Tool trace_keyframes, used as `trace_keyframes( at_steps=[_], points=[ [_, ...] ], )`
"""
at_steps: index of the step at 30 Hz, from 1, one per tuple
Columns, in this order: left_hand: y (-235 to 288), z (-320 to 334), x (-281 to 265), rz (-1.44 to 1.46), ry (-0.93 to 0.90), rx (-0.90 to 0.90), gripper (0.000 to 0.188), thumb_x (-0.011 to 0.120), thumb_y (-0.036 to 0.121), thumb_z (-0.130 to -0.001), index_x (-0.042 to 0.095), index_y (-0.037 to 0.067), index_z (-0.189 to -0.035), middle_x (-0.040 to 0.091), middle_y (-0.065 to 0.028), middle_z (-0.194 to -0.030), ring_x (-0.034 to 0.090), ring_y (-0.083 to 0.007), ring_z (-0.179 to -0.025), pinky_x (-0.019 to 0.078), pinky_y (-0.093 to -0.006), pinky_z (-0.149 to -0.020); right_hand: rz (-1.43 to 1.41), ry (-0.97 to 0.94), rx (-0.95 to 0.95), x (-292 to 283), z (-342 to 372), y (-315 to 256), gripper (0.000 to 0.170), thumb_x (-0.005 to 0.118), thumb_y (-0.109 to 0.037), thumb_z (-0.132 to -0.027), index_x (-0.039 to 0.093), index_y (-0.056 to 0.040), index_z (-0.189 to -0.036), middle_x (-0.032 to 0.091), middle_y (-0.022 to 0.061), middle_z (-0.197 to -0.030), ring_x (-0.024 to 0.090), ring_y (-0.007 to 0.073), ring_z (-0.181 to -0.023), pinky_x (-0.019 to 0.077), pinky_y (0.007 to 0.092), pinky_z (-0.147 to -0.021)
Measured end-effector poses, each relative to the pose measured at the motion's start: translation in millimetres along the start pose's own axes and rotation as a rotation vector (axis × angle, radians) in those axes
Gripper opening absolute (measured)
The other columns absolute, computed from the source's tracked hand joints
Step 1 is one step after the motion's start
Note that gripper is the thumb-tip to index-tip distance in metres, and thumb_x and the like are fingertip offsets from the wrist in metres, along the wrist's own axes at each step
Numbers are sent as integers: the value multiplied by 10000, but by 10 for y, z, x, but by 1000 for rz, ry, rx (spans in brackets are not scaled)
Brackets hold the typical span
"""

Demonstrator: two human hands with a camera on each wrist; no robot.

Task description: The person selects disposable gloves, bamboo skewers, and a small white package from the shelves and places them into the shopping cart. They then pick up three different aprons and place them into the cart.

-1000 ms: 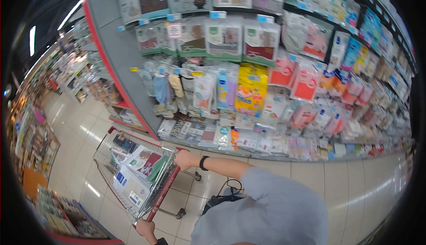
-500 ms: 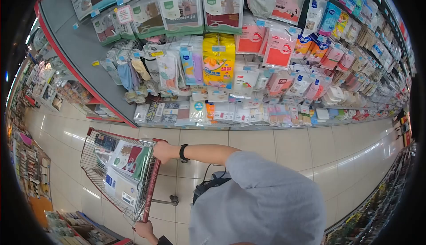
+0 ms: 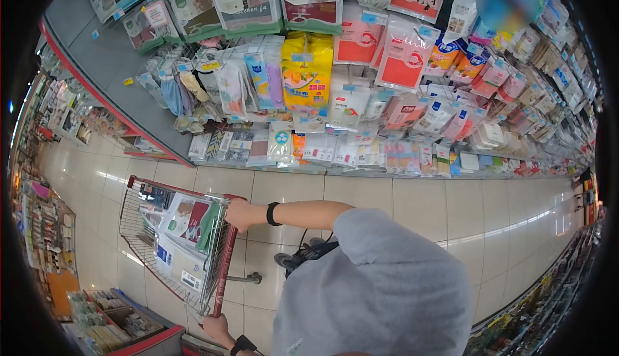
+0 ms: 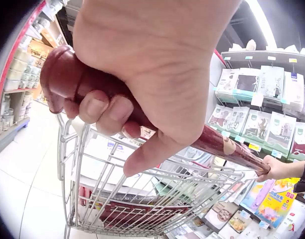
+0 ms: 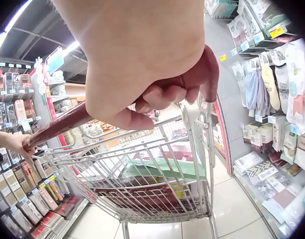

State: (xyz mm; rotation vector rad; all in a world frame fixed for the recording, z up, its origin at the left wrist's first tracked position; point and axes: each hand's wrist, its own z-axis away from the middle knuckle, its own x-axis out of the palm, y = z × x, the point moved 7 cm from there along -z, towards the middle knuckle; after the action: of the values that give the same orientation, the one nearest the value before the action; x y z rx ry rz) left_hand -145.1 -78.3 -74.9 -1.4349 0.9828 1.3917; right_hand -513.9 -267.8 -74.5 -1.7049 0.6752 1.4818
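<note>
Both hands grip the dark red handle [image 3: 225,262] of a metal shopping cart [image 3: 132,227]. My left hand [image 4: 157,74] curls its fingers round the handle's left end, with the thumb lying beneath. At the right end my right hand [image 5: 142,69] wraps the bar in the same way, close to the corner piece. Inside the cart lie flat packages: one with a green and dark red front [image 3: 193,221], a pale one with a barcode label [image 3: 184,266], and a dark one [image 3: 155,195] at the far end.
A shelf wall [image 3: 77,27] of hanging packets runs along the right side of the aisle, with a yellow pack [image 3: 308,79] among them. To the left stands a low display [image 3: 109,320] with a red edge. Tiled floor [image 3: 361,192] lies between.
The view has tilted down and turned right, so the shelf wall sits higher and farther left. Both hands keep their grip on the cart handle, and the packages stay inside.
</note>
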Motion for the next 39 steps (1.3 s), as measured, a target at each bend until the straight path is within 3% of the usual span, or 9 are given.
trace_keyframes(
  at_steps=[7,16,19,30,31,39],
  points=[
    [393,649,-4,47,-115,-105,220,727,243,-705,750,34,-771,693,-191,-743,688,-372,-752,539,-452,-713,36,-67,-33,45,473,194,219,728,-269,-586,735,-101,-726,691,110,-720,696,293,-724,531,409,-629],
    [771,1234,-65,76,-13,-149,261,726,248,-695,754,23,-825,695,-201,-752,688,-378,-731,540,-451,-698,38,-13,-96,-187,1023,388,193,695,-236,-555,719,-85,-672,687,120,-689,682,299,-672,521,406,-637],
    [862,1392,-26,39,-17,-98,224,720,285,-724,765,76,-790,698,-168,-720,691,-359,-715,545,-444,-695,40,23,-100,-203,1215,428,189,695,-232,-555,716,-85,-672,684,120,-686,679,303,-669,520,408,-646],
    [1309,2096,-210,10,-61,-58,271,705,323,-748,775,76,-837,705,-174,-746,701,-352,-746,553,-446,-721,105,23,5,-369,2184,524,238,721,-325,-587,726,-110,-690,692,119,-706,687,293,-696,525,410,-654],
    [1365,2184,-261,11,-47,-45,272,700,325,-754,774,75,-833,706,-177,-754,700,-355,-754,553,-449,-726,105,34,-6,-406,2305,511,180,692,-222,-555,710,-75,-657,676,123,-677,678,313,-661,519,409,-608],
    [1574,2853,-307,2,-25,-3,271,684,307,-747,753,55,-819,708,-185,-788,703,-362,-770,563,-452,-719,120,31,56,-383,3180,546,209,701,-254,-569,713,-73,-672,681,132,-694,681,320,-683,532,414,-632]
  ],
)
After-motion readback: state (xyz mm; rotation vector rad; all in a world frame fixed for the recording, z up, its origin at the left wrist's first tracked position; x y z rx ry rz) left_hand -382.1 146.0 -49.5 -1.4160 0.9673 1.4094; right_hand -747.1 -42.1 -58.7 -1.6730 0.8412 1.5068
